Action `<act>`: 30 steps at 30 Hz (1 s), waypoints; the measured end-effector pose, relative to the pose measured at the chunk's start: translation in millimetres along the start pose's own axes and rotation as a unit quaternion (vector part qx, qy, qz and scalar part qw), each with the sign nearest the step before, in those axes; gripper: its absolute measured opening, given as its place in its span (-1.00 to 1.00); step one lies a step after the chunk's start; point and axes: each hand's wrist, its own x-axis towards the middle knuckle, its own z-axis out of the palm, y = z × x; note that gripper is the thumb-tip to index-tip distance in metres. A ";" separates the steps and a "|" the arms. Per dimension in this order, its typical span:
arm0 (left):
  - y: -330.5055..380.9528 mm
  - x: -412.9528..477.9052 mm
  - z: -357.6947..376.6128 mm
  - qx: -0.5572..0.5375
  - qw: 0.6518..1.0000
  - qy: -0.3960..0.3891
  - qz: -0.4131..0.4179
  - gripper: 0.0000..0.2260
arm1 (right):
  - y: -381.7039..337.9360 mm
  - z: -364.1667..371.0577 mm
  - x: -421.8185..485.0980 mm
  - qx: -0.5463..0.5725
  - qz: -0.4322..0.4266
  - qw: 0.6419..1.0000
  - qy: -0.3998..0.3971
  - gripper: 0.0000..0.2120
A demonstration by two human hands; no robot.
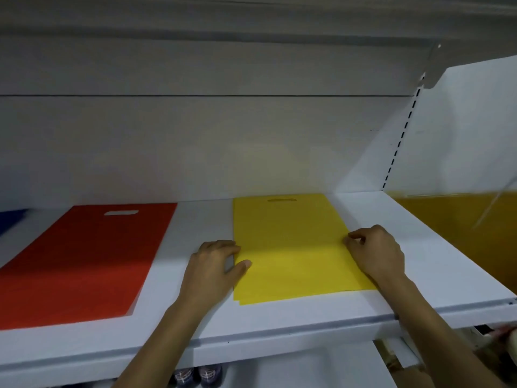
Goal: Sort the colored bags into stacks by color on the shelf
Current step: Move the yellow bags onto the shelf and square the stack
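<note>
1. A white shelf (279, 317) runs in front of a pale back wall (195, 135). A clear divider (447, 135) stands at 3 o'clock.
2. The yellow stack (291, 247) lies flat in the middle of the shelf, with its handle hole toward 12 o'clock.
3. A red bag (84, 261) lies flat at 9 o'clock from it, apart. A blue bag (11, 219) shows only a corner, farther at 9 o'clock.
4. The left hand (212, 267) grips the yellow stack at its 9 o'clock edge, with the thumb on top.
5. The right hand (377, 253) has curled fingers (354, 238) touching the 3 o'clock edge. I cannot tell whether they pinch it.
</note>
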 end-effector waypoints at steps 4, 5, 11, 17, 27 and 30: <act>1.0 -0.3 -0.6 -0.010 1.000 0.005 -0.004 -0.28 | -2.4 1.0 -2.9 -0.079 -0.028 0.996 -0.005 -0.74; 0.7 0.1 -0.4 -0.014 1.000 0.003 -0.006 -0.27 | -2.9 0.8 -3.3 -0.081 -0.028 0.996 -0.008 -0.74; 2.9 -1.5 -6.3 -0.051 0.998 0.016 -0.027 -0.52 | -20.6 -12.0 -15.0 -0.036 -0.065 0.997 0.019 -0.68; -20.2 -42.2 -82.4 -0.009 0.995 0.086 -0.047 -0.70 | -103.9 -13.1 -51.5 0.065 -0.164 0.984 0.037 -0.77; -192.6 -229.7 -243.7 0.076 0.941 0.251 -0.213 -0.71 | -355.4 44.4 -223.5 0.193 -0.328 0.922 -0.076 -0.78; -250.0 -302.9 -290.7 0.174 0.916 0.266 -0.245 -0.64 | -433.2 65.8 -287.8 0.185 -0.397 0.894 -0.092 -0.70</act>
